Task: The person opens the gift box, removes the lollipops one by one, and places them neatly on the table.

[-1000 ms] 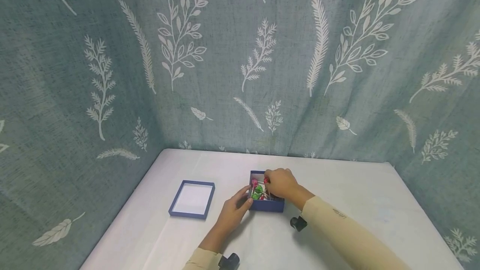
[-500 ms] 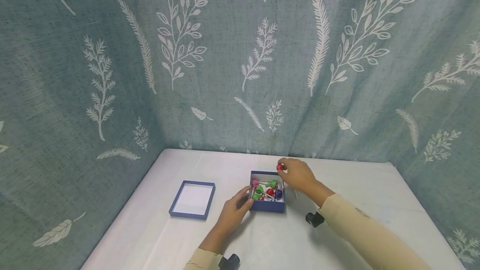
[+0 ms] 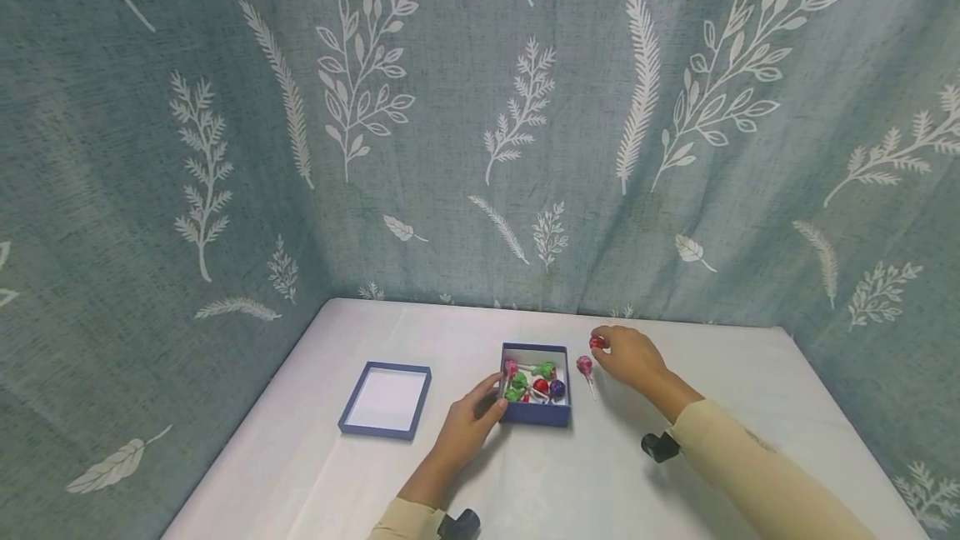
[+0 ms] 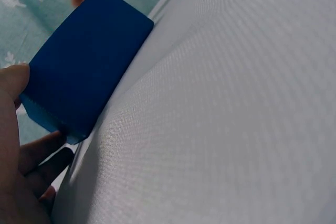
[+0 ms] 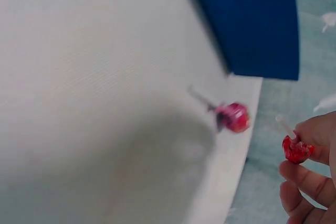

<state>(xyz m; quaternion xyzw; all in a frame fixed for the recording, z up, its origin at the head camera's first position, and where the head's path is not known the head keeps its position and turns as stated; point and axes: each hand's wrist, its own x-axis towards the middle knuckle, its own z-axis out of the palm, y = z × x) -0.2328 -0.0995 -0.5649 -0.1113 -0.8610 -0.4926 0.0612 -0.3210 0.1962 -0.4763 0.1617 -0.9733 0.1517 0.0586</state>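
Note:
My left hand (image 3: 463, 429) holds the near-left corner of an open blue box (image 3: 535, 413), thumb at the front and fingers against the left side. In the left wrist view the thumb (image 4: 14, 80) lies at the rim. Inside the box are several wrapped lollipops, among them a green one (image 3: 545, 369), a red one (image 3: 540, 386) and a purple one (image 3: 557, 388). To the right of the box, my right hand (image 3: 632, 357) pinches a red lollipop (image 5: 297, 149) by its wrapped head between thumb and fingers. A pink lollipop (image 3: 585, 366) lies on the table between box and right hand.
The box's blue-rimmed lid (image 3: 422, 400) lies inside up on the table, left of the left hand. A white cloth (image 3: 315, 457) covers the table. Blue-green leaf-patterned curtains (image 3: 450, 148) stand behind it and at both sides.
My right hand has lifted the red lollipop out of the box and carried it right, past the pink lollipop, which now shows on the table. The left hand has stayed at the box.

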